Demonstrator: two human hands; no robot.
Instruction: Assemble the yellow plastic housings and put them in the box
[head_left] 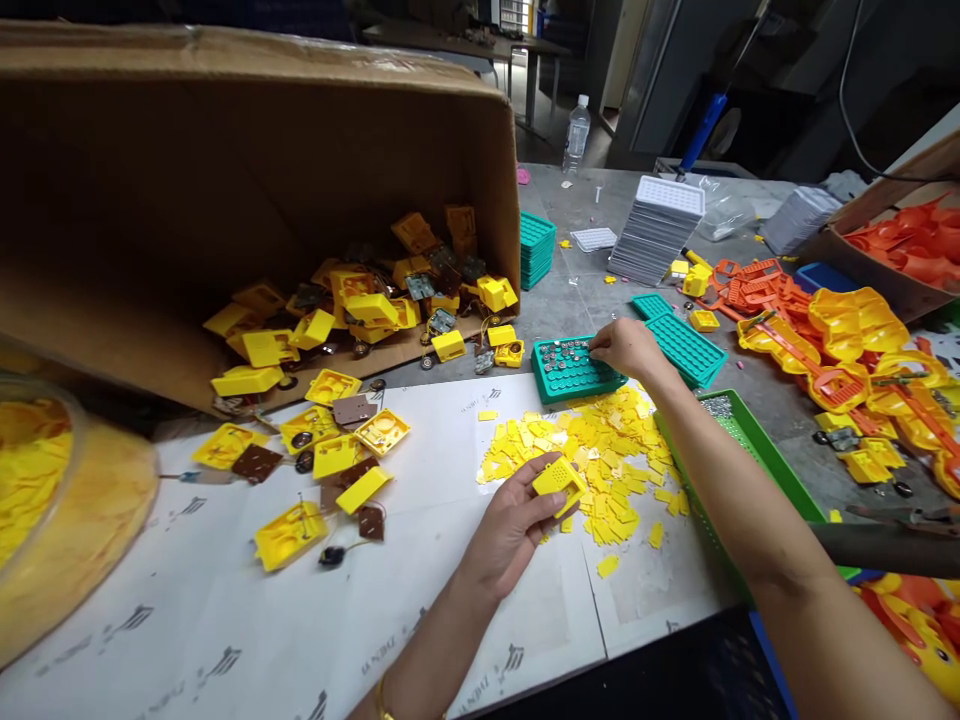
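Observation:
My left hand [506,530] grips a small yellow plastic casing [559,486] with a grid of tiny holes and a square opening. Over the teal tray [574,385], my right hand [628,348] has its fingers pinched together at the tray's back right. Small round silvery pieces [562,352] fill part of that tray's pockets. Whether the fingertips hold one of them is hidden. Loose flat yellow plastic pieces [607,450] lie heaped between the hands. To the left are opened yellow casings [291,533] with wires, dark round parts and brown boards.
A cardboard box [262,160] on its side spills yellow casings at left. A tub [82,520] of yellow pieces stands at the left edge. On the right are a green basket [772,460], stacked white trays [656,235], and orange and yellow parts [844,385].

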